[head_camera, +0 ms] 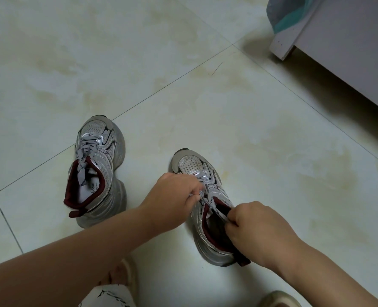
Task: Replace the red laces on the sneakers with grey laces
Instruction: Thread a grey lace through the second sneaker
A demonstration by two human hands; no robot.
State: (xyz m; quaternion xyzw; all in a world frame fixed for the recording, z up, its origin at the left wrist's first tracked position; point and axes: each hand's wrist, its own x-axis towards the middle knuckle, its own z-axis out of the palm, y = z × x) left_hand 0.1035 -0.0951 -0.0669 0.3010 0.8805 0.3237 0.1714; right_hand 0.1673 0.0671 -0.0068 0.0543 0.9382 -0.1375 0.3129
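Observation:
Two silver sneakers with dark red linings stand on the tiled floor, toes pointing away from me. The left sneaker (99, 169) carries a grey lace (83, 161) tied at the top, its ends hanging into the opening. On the right sneaker (198, 171), my left hand (174, 196) pinches the grey lace (206, 197) over the tongue. My right hand (254, 229) grips the lace's other end at the collar. No red lace is in view.
A white cabinet (347, 52) stands at the upper right with a shadow along its base, and a grey-teal bag (289, 12) leans beside it. My feet in beige slippers (128, 275) sit at the bottom edge. Pale floor tiles (139, 63) stretch beyond the shoes.

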